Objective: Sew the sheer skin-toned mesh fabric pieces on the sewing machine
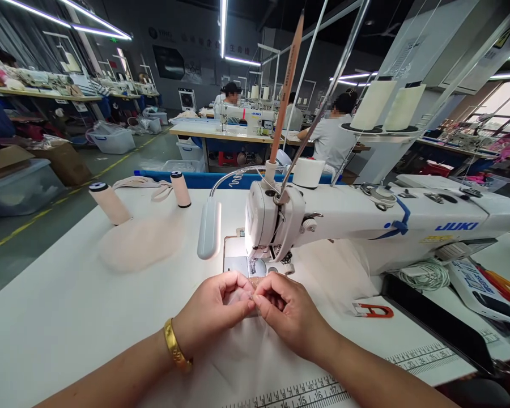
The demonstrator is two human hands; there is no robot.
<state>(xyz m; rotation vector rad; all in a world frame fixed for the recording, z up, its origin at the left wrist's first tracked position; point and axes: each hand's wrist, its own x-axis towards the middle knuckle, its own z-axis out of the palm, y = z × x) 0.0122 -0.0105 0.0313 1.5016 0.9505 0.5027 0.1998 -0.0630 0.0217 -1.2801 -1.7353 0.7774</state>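
Observation:
My left hand (215, 311) and my right hand (287, 314) meet fingertip to fingertip just in front of the needle plate (242, 265) of a white Juki sewing machine (365, 218). Both pinch the edge of a thin, sheer, pale fabric piece (255, 351) that lies on the white table (59, 317) under my wrists. A gold bangle (176, 347) circles my left wrist. The presser foot (253, 262) stands a little beyond my fingers, lit by the machine's lamp.
A gooseneck lamp (208, 226) hangs left of the needle. Two thread cones (109, 203) and a pale fabric stack (140, 242) sit at left. Red-handled snips (374, 310) lie at right, a printed ruler (306, 392) along the front edge. Other people sew at tables behind.

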